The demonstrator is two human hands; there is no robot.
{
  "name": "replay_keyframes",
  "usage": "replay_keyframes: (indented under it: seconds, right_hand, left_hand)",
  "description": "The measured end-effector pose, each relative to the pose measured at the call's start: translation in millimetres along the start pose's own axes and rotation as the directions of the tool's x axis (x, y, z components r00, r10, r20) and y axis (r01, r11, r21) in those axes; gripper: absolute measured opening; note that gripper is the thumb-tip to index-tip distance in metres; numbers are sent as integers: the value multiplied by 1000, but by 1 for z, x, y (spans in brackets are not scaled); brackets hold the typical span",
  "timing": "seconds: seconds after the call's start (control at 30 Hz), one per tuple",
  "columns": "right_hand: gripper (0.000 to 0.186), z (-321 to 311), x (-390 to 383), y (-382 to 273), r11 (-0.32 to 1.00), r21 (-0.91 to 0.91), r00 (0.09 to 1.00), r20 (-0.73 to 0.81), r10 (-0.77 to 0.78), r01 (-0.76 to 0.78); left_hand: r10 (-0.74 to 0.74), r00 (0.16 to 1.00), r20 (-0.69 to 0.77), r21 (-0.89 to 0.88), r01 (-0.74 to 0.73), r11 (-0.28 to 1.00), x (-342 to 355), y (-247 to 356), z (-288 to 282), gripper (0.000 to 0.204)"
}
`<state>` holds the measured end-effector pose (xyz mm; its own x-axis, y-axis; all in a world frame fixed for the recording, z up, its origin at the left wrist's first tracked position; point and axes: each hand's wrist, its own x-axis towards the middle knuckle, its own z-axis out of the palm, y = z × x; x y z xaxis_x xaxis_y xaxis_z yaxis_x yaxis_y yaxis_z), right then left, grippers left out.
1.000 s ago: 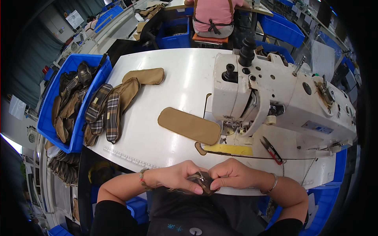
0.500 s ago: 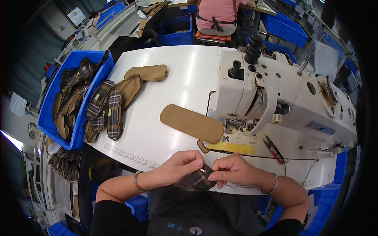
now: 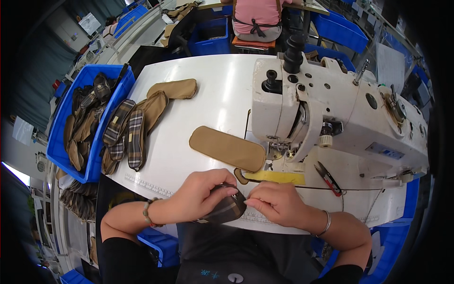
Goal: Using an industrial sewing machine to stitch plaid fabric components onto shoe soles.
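Observation:
A dark plaid fabric pouch (image 3: 224,209) is held just beyond the table's front edge strip. My left hand (image 3: 203,194) is closed around its upper side, thumb on top, near a small shiny metal bit that looks like a zipper pull. The fingers of my right hand (image 3: 274,203) are pinched together at the pouch's right end. Farther back lies a flat brown oblong panel (image 3: 228,147), reaching almost under the presser foot of the white sewing machine (image 3: 326,104). Between it and my right hand are a yellow strip (image 3: 279,177) and a small brown tab (image 3: 240,176).
Red-handled thread snips (image 3: 328,179) rest right of the yellow strip. Plaid and brown pouches (image 3: 136,137) are piled at the table's left, beside a blue bin (image 3: 100,142) full of more. A ruler strip (image 3: 149,184) runs along the front edge. A person in pink (image 3: 257,16) sits beyond.
My left hand has shifted left and slightly up, and more of the pouch shows. My right hand is now at the pouch's edge, its fingers less over the fabric. The view has shifted slightly.

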<state>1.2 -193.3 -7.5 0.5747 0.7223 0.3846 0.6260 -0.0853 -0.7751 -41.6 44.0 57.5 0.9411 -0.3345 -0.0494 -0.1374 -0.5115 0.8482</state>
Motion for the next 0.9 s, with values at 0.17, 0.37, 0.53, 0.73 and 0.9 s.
replay_keyframes:
  seconds: [0.17,0.37,0.53,0.73,0.9]
  right_hand:
    - [24,0,7,5,788,-614,993,-66,-100,39]
    - [28,-4,3,13,769,-638,996,79,28,29]
    - [24,-8,-1,10,724,-687,994,112,11,70]
    - [24,-10,-2,4,649,-745,984,177,-34,157]
    - [23,-6,-6,24,672,-716,981,110,-162,191]
  left_hand:
    - [135,928,347,47,-161,986,67,-3,-34,16]
    - [176,937,302,309,-271,912,117,-30,-13,13]
    - [76,967,242,219,-130,967,109,-33,-1,13]
    - [147,964,221,424,-230,876,106,-42,2,10]
    - [219,960,173,294,-263,919,112,-41,-1,12]
